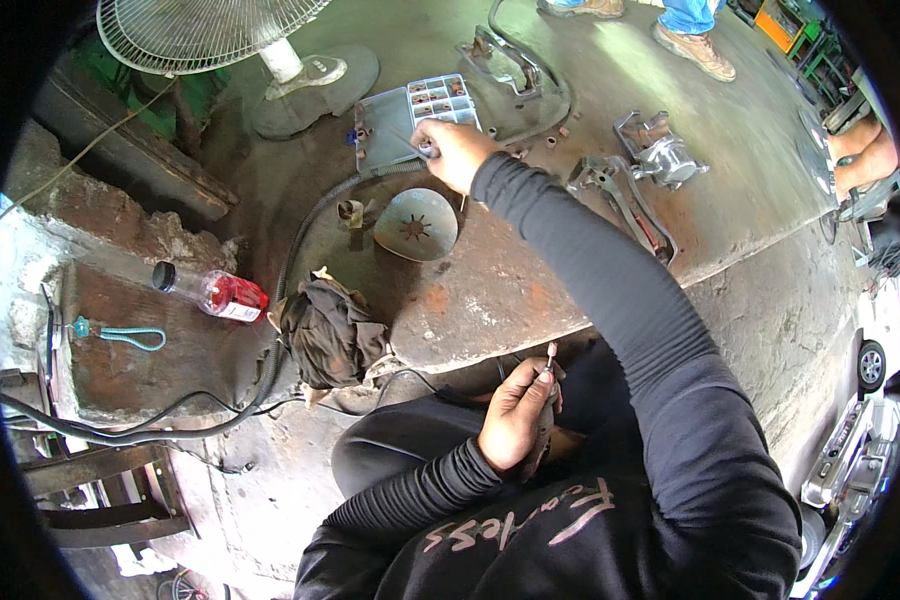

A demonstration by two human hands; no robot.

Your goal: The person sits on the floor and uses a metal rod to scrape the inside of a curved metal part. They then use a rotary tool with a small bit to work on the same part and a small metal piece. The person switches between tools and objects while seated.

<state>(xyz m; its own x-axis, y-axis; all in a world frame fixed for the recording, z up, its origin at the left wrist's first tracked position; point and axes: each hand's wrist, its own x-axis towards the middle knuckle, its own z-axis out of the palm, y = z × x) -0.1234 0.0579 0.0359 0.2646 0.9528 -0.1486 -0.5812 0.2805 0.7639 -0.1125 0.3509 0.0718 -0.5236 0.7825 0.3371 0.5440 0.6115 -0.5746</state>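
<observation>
My left hand [516,415] is closed around a slim handheld grinder [544,425], held upright near my lap. A small pale pink grinding stone [552,350] sits at its tip. My right hand [456,156] reaches far forward with fingers pinched, beside an open plastic organizer box [381,130]. A greyish bit shows at its fingertips, too small to name. Small parts lie in several of the box's compartments. Nearer me stands a round metal bowl-like piece [416,226] with a star-shaped dark mark in its middle, and a small metal cylinder [351,212] is left of it.
A dark rag bundle [330,330] and a bottle of red liquid [225,293] lie left, near a thick black hose [288,270]. A standing fan [282,62] is at far left. Metal castings [663,152] and pliers-like tools [625,205] lie right. Another person's shoe [692,50] shows beyond.
</observation>
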